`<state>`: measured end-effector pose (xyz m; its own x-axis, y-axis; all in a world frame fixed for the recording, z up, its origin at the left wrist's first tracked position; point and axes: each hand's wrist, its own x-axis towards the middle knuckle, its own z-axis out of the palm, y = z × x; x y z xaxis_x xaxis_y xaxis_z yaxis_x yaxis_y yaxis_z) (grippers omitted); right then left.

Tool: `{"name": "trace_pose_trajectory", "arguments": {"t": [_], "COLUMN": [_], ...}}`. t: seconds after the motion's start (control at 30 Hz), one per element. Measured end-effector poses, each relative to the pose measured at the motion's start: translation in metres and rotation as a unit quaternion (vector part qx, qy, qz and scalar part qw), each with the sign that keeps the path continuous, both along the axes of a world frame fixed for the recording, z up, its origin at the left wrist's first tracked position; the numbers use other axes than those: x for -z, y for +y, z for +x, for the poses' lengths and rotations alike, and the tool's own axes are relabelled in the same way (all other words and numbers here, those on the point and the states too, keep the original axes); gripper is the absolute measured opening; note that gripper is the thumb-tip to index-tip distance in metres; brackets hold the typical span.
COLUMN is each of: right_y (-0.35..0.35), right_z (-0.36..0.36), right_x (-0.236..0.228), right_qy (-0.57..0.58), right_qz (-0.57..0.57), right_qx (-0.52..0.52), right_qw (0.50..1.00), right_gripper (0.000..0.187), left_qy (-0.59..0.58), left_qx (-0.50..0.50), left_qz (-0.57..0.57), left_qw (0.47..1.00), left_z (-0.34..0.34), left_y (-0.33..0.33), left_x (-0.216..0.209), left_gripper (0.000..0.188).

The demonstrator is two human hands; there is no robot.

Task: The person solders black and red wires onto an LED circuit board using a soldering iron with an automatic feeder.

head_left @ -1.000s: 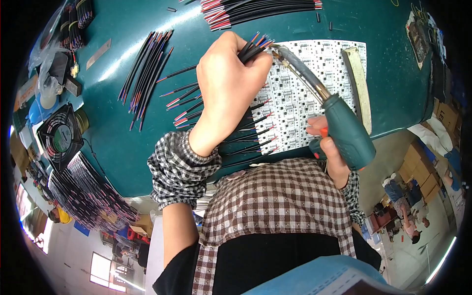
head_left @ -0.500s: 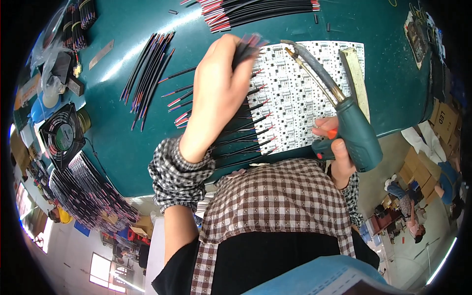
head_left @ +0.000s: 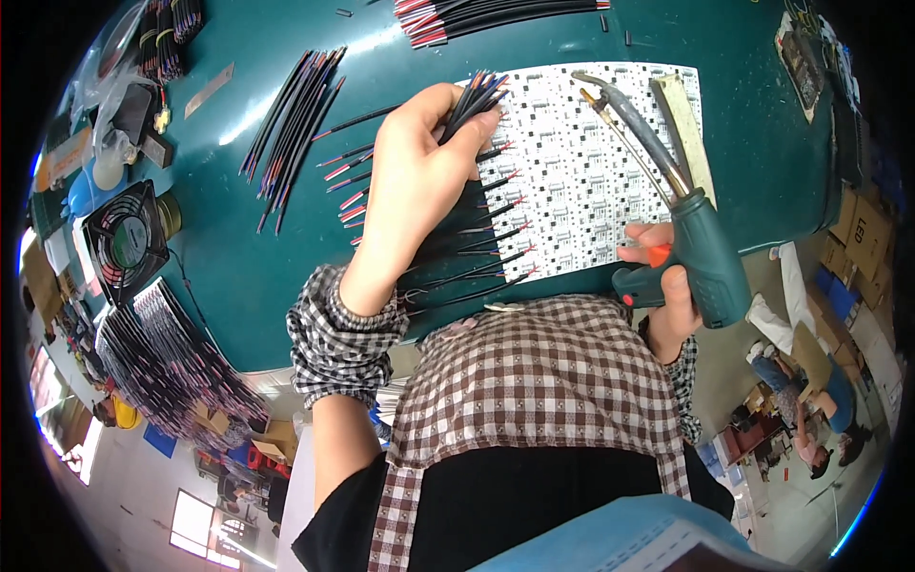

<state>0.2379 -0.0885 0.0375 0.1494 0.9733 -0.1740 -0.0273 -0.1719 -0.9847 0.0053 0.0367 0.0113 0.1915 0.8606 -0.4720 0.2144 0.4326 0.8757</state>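
My left hand [head_left: 415,181] is closed around a bunch of short black cables [head_left: 472,107] with red and blue wire ends, over the left edge of a white circuit board sheet [head_left: 562,181]. Below this hand, several single cables [head_left: 467,269] lie in a row with their right ends on the sheet's left edge. My right hand [head_left: 679,303] grips the handle of a green soldering gun [head_left: 710,257], a finger by its orange trigger. The gun's metal tip and curved tube point up and left above the sheet. A pale metal strip [head_left: 688,133] lies on the sheet's right side.
A loose pile of cables [head_left: 295,133] lies left of my left hand. More black cables [head_left: 515,17] are stacked at the far edge of view. A black fan [head_left: 126,243] and hanging bundles of wired strips [head_left: 181,367] sit at the left edge of the green table [head_left: 286,315].
The bunch in my left hand was blurred by motion and now shows sharply, a little lower against the sheet. The whole table view has shifted slightly upward. The right hand keeps its grip.
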Motion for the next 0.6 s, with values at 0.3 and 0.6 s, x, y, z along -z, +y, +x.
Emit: {"name": "trace_pose_trajectory", "arguments": {"t": [0.3,0.6], "right_y": [-0.004,-0.007], "right_z": [0.001,-0.002], "right_x": [-0.001,-0.005], "right_qy": [-0.005,-0.01], "right_qz": [-0.004,-0.052], "right_qx": [0.005,-0.008], "right_qw": [1.0,0.999], "right_gripper": [0.054,0.056], "left_qy": [0.066,0.191], "left_qx": [-0.052,0.001], "left_qz": [0.11,0.145], "left_qw": [0.99,0.971], "left_z": [0.004,0.014], "left_y": [-0.007,-0.003], "left_x": [0.006,0.008], "left_gripper": [0.013,0.017]}}
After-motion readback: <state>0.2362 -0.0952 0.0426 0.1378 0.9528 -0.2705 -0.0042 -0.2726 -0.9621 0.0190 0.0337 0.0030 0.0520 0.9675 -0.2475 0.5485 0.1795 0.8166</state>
